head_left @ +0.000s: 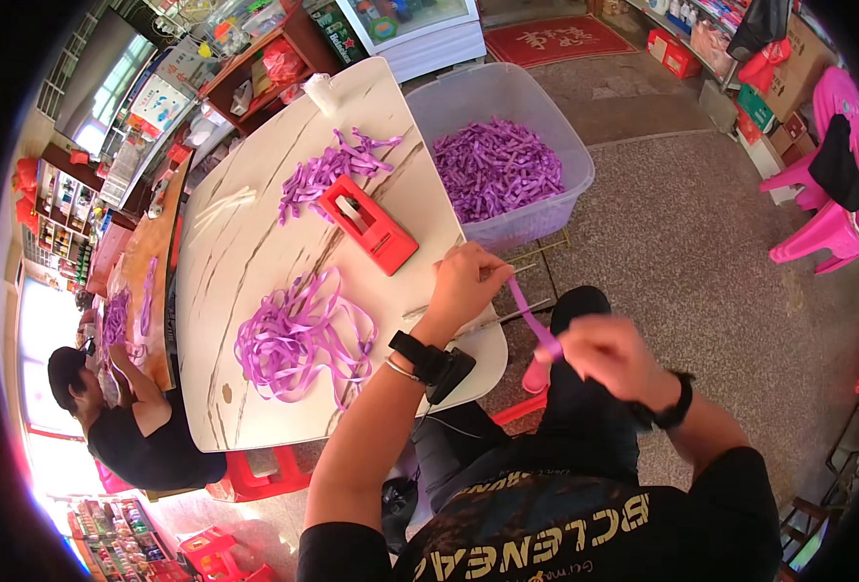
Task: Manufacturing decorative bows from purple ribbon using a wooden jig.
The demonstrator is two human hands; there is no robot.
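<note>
A short length of purple ribbon [524, 308] is stretched between my two hands, beyond the table's right edge and above my lap. One end is pinched in the fingers of my left hand [463, 283]. My right hand [612, 357], blurred by motion, grips the other end. On the marble-patterned table [226, 330], left of my left forearm, lies a loose tangle of long purple ribbon [294, 339]. Farther back sits a red tape dispenser [376, 233], touching a small pile of purple ribbon pieces [313, 184].
Right of the table stands a clear plastic bin [526, 230] holding a heap of purple ribbon pieces [497, 170]. Thin white sticks [224, 209] and a white roll [322, 95] lie on the table. At left, another person [139, 432] handles purple ribbon. A pink chair [842, 175] stands far right.
</note>
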